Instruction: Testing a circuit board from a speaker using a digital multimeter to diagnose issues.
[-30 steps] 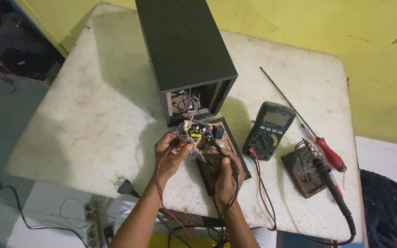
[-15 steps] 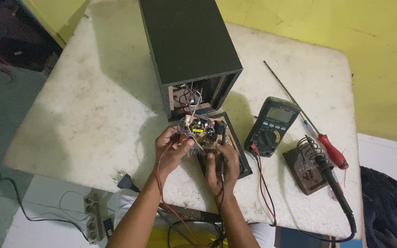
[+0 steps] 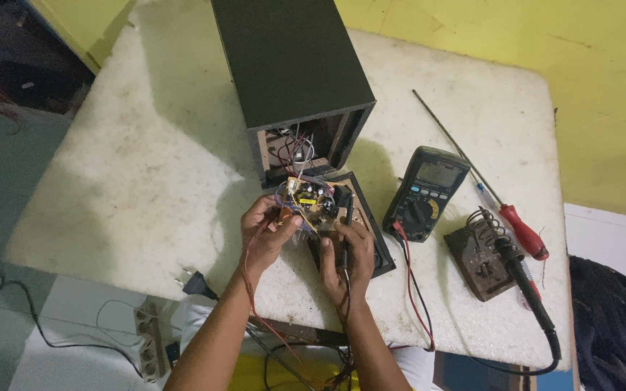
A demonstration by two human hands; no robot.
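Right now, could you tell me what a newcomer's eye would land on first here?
First, the two hands at the table's near edge: the left hand holds up a small circuit board trailing wires, while the right hand holds a thin dark probe against it. Just behind stands a tall black speaker box, its open end showing loose wiring. To the right lie a multimeter, a soldering iron on its stand and a red-handled screwdriver.

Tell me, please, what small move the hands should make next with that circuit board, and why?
Probably lower the black probe in the right hand onto a point of the circuit board. The left hand already holds the board up, the multimeter lies beside it with its leads running toward the hands, and the probe tip seems just short of the board.
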